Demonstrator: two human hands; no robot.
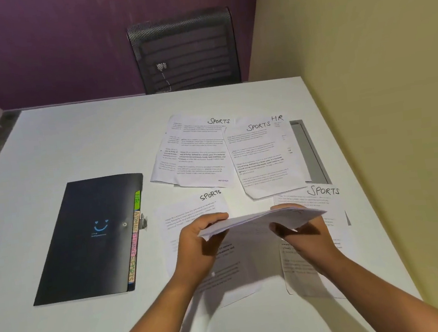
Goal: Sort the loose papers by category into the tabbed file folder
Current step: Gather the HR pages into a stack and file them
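A black tabbed file folder lies closed on the left of the white table, with coloured tabs reading HR, ADMIN and SPORTS along its right edge. A thin stack of papers is held edge-on above the table. My left hand grips its left end and my right hand grips its right end. Beneath my hands lie two sheets headed SPORTS, one on the left and one on the right. Farther back lie more SPORTS sheets and one marked HR, overlapping.
The white table meets a yellow wall on the right. A grey cable slot sits in the table near that wall, partly under papers. A black mesh chair stands behind the far edge, against a purple wall.
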